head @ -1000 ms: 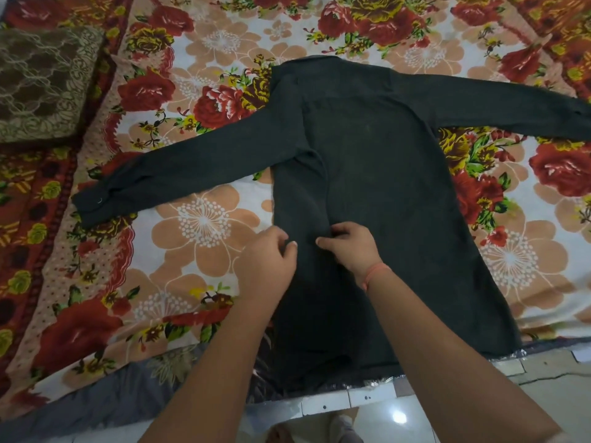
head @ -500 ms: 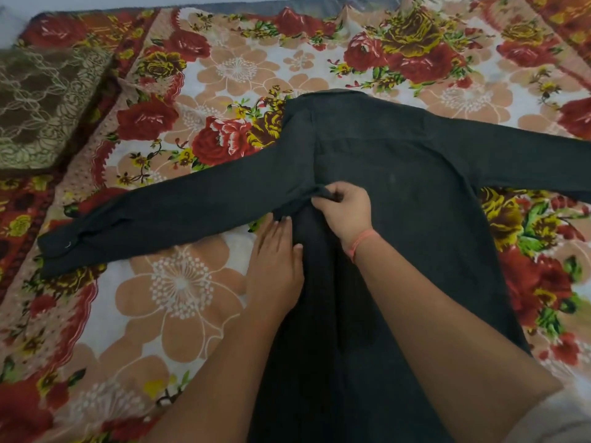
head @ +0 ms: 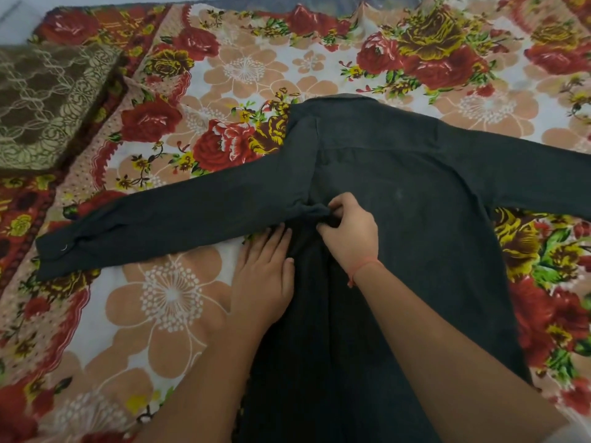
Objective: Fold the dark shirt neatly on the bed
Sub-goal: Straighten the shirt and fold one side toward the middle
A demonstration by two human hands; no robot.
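dark shirt — right hand pinches its bunched armpit, left hand flat; tugging could skew the fold.

Dark shirt on floral bedspread, left hand flat at its edge, right hand around bunched armpit cloth

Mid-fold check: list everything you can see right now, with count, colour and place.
dark shirt: one, dark grey, spread flat, sleeves out to both sides
bedsheet: one, red, peach and white floral, under the shirt
cushion: one, brown with pale lace pattern, far left
wrist thread: one, orange-red, on the right wrist
left hand: one, flat at the shirt's side edge
right hand: one, pinches bunched shirt cloth at the armpit
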